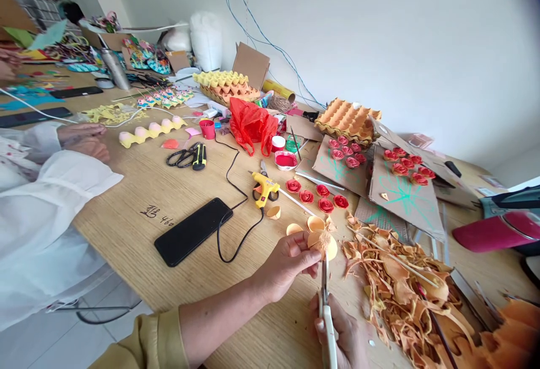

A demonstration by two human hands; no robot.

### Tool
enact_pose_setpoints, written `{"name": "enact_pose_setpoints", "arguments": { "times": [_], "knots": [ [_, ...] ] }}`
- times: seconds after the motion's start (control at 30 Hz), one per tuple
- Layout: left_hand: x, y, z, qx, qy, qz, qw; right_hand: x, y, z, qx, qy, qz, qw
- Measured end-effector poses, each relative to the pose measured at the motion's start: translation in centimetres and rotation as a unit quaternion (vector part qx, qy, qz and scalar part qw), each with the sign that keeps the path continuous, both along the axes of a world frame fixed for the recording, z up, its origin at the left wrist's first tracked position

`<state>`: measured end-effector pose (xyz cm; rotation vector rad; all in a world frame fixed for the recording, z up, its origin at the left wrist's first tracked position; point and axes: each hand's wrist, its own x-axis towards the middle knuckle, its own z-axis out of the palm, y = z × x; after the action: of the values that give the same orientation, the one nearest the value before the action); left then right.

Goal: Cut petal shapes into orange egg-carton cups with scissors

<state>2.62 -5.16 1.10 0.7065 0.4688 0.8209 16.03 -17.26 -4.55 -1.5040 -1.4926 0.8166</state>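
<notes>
My left hand [291, 265] pinches an orange egg-carton piece [319, 241] between thumb and fingers. In my right hand [343, 329] is a pair of scissors [328, 318] with white handles, the blades pointing up and meeting the lower edge of that piece. Cut orange cups [315, 223] lie just behind my left hand. To the right spreads a heap of orange carton scraps [396, 284]. Red paper-pulp roses [326, 205] rest on the table beyond, beside a yellow glue gun [265, 189].
A black phone [193, 232] and the glue gun's cord lie left of my forearm. Farther back are a dish of red paint [286, 159], a red plastic bag [252, 124] and cardboard with more roses [405, 194]. Another person's sleeve [54, 189] is at the left edge; a magenta bottle [498, 231] lies right.
</notes>
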Motion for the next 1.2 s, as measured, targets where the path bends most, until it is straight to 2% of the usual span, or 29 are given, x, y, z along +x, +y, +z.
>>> {"name": "enact_pose_setpoints", "arguments": {
  "times": [0.1, 0.23, 0.47, 0.87, 1.03, 1.2],
  "knots": [
    [0.16, -0.18, -0.06, -0.021, 0.009, -0.001, 1.0, -0.15, 0.01, 0.21, -0.028, 0.046, 0.018, 0.998],
    [0.19, -0.23, 0.09, -0.031, 0.011, 0.002, 0.999, -0.19, 0.13, 0.45, -0.027, 0.073, 0.019, 0.997],
    [0.2, -0.31, 0.27, -0.036, 0.014, -0.006, 0.999, 0.02, 0.18, 0.62, -0.035, 0.063, 0.034, 0.997],
    [0.34, -0.34, -0.22, -0.042, 0.007, -0.023, 0.999, 0.22, 0.14, 0.28, -0.025, 0.077, 0.049, 0.995],
    [0.36, -0.35, -0.24, -0.045, 0.006, -0.024, 0.999, 0.71, 0.22, 0.36, -0.041, 0.061, 0.084, 0.994],
    [0.41, -0.27, -0.34, -0.045, 0.005, -0.022, 0.999, 0.49, -0.02, -0.03, -0.053, 0.087, 0.08, 0.992]
  ]
}}
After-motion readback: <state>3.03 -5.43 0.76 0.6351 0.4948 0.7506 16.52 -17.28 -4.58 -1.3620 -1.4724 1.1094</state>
